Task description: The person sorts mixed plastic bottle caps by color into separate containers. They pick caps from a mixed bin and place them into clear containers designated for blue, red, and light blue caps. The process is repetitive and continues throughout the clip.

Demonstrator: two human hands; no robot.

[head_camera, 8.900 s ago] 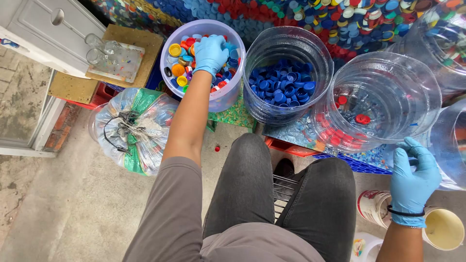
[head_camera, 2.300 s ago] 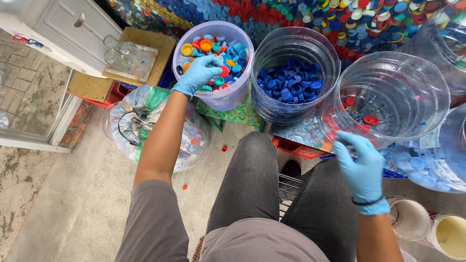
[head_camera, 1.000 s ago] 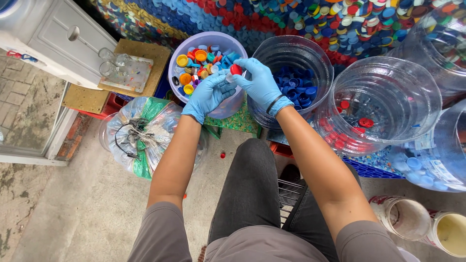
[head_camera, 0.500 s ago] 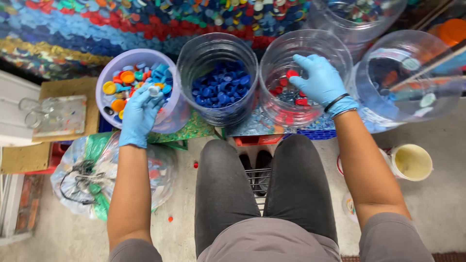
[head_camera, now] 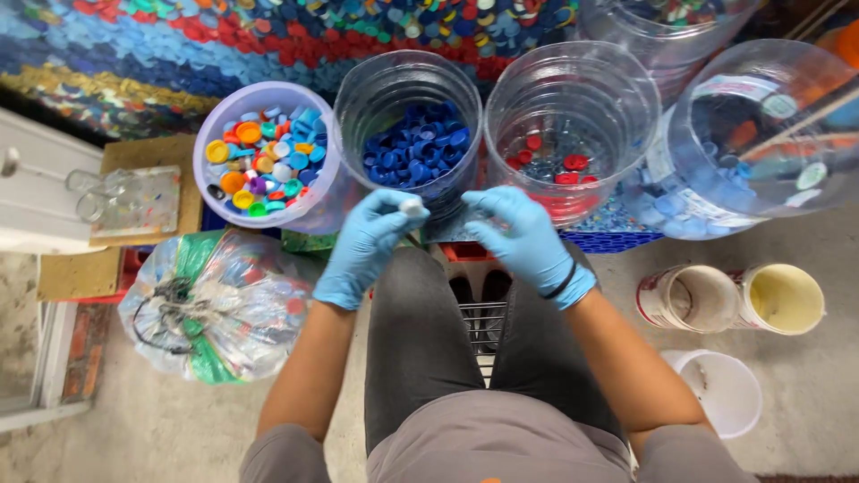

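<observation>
Far left: clear plastic bag (head_camera: 215, 304) of scrap on floor, tied shut. Beyond it, tub of mixed coloured caps (head_camera: 264, 161). Left hand (head_camera: 362, 246), blue glove, above lap, fingers pinched on 1 white cap (head_camera: 412, 206). Just beyond, clear jar of blue caps (head_camera: 412, 134). Right hand (head_camera: 528, 241), gloved, fingers loosely curled, holding nothing visible, near left hand. Beyond it, clear jar with few red caps (head_camera: 568, 125). Far right: 3 empty cups (head_camera: 725, 313) on floor.

Both gloved hands, left (head_camera: 365, 240) and right (head_camera: 523, 240), close together above knees, fingers curled.
</observation>
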